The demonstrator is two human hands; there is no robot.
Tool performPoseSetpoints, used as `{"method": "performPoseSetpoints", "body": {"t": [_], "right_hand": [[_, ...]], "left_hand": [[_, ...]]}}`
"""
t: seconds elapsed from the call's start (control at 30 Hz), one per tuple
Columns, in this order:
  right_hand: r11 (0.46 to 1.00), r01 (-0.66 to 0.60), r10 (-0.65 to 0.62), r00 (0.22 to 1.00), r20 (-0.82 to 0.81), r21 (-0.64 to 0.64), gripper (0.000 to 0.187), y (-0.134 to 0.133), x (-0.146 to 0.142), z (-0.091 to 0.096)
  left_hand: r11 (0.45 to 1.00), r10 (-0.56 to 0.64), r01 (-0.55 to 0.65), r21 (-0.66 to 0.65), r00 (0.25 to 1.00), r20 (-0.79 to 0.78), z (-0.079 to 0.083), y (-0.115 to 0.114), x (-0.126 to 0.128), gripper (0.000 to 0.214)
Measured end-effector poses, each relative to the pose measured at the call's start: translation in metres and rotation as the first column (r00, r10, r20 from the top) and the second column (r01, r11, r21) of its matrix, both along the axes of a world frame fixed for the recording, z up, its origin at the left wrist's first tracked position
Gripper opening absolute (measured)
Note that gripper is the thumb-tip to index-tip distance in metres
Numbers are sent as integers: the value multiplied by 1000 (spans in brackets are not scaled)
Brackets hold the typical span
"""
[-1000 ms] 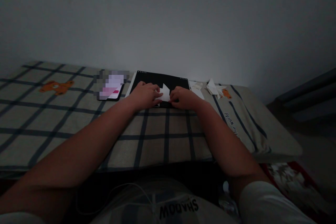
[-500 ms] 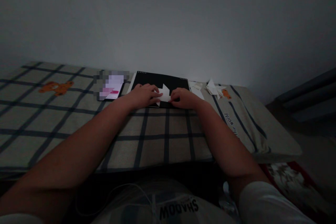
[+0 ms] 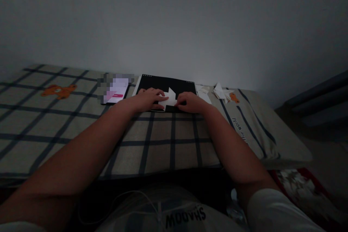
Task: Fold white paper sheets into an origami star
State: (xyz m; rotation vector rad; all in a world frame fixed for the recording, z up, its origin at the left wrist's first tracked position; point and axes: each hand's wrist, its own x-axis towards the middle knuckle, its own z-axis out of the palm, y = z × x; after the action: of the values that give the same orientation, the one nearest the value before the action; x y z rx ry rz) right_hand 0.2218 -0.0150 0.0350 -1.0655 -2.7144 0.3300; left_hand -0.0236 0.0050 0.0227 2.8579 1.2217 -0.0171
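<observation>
A folded piece of white paper (image 3: pixel 170 98) with a pointed flap sticking up lies on a black pad (image 3: pixel 163 81) that has punched holes along its far edge. My left hand (image 3: pixel 149 100) rests over the paper's left side, fingers spread and pressing it down. At the paper's right end, the thumb and fingers of my right hand (image 3: pixel 189 102) are pinched on its edge. Part of the paper is hidden under my left fingers.
Left of the pad lies a phone (image 3: pixel 116 94) with a lit screen. Loose white paper (image 3: pixel 204 95) and a folded paper shape (image 3: pixel 219 92) lie to the right. A checked cloth (image 3: pixel 160 141) covers the table, which stands against a grey wall (image 3: pixel 174 25).
Both hands stay almost in place. A little more of the white paper shows below my left fingers, its lower corner now plainer against the black pad.
</observation>
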Motion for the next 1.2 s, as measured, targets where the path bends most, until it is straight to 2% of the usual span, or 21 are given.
{"method": "performPoseSetpoints", "body": {"t": [0.13, 0.23, 0.33, 0.43, 0.6, 0.7, 1.07, 1.2], "right_hand": [[988, 125, -125, 992, -10, 88, 20, 3, -3, -9], [934, 307, -297, 952, -80, 186, 27, 8, -5, -20], [900, 388, -382, 921, -73, 198, 39, 13, -6, -29], [882, 421, -424, 905, -37, 212, 44, 14, -6, -33], [863, 484, -477, 875, -86, 146, 37, 15, -5, -32], [854, 514, -502, 855, -132, 84, 35, 17, -4, -32], [849, 528, -521, 833, -187, -11, 58, 24, -3, -32], [852, 520, -515, 809, -284, -65, 38, 26, 0, -32]], "left_hand": [[1000, -9, 9, 2, 1000, 16, 3, -1, -1, 46], [1000, -24, 23, 16, 998, 57, 6, -3, 0, 48], [998, -56, 53, 26, 992, 117, 6, -4, 3, 48], [992, -128, 123, 41, 978, 167, 2, -4, 6, 44], [980, -190, 172, 97, 958, 217, -6, -1, 7, 41], [977, -196, 172, 123, 956, 220, -4, -3, 8, 37], [969, -207, 172, 177, 956, 206, 6, -13, 15, 21], [968, -196, 154, 200, 958, 209, 7, -13, 14, 19]]}}
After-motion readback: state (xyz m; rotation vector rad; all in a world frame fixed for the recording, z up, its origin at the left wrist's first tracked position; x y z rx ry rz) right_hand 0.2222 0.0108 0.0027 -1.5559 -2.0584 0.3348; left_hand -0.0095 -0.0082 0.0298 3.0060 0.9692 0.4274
